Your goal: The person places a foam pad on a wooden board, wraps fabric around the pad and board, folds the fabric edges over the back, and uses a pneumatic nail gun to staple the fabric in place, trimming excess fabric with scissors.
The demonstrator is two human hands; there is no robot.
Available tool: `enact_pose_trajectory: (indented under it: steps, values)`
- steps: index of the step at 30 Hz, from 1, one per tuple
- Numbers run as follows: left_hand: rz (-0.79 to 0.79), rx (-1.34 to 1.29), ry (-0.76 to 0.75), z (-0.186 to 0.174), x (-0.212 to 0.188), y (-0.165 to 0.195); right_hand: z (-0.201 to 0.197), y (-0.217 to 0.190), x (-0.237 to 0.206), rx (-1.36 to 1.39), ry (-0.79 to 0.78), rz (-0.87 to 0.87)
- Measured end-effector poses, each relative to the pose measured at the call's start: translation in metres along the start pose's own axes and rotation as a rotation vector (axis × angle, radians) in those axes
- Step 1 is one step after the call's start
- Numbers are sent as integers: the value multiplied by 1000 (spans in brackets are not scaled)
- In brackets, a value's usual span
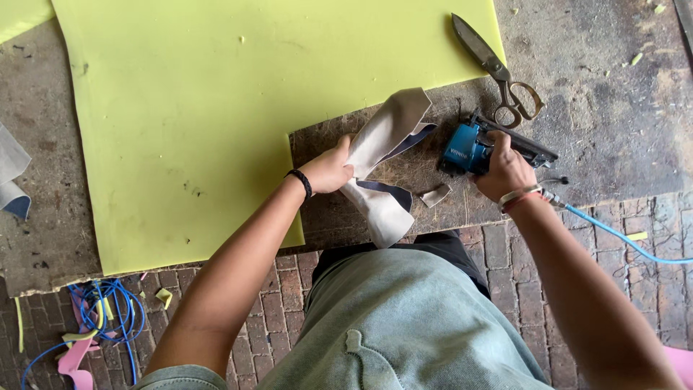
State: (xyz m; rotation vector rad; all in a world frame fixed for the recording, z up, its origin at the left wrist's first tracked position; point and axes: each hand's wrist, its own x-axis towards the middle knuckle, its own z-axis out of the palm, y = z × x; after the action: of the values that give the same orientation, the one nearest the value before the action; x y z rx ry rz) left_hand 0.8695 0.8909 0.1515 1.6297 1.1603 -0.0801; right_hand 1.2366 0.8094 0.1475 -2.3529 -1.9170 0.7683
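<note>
On fibrous matting (404, 170), left hand (328, 170) pinches beige fabric (382, 137); right hand (505, 170) grips blue stapler (465, 148).

Grey tee; black band L wrist (301, 182); bangles R wrist (521, 196).

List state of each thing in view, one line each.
Left hand: gripping the beige fabric strip, holding it folded.
Right hand: closed around the blue staple gun, nose toward the fabric.
Scissors: closed, lying untouched.
Yellow foam sheet: flat, corner cut out.
Blue air hose: attached, trailing right.
Blue cord: coiled on bricks.
</note>
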Motion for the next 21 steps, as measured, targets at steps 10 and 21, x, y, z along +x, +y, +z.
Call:
enact_pose_trajectory:
  steps: [10,21]
  values:
    - [-166,-129,-68,-9,-4,11,9,-113,-72,306,-47,-388]
    - [-118,-310,-107,-13,-3,6,18,-144,-68,297,-43,-269]
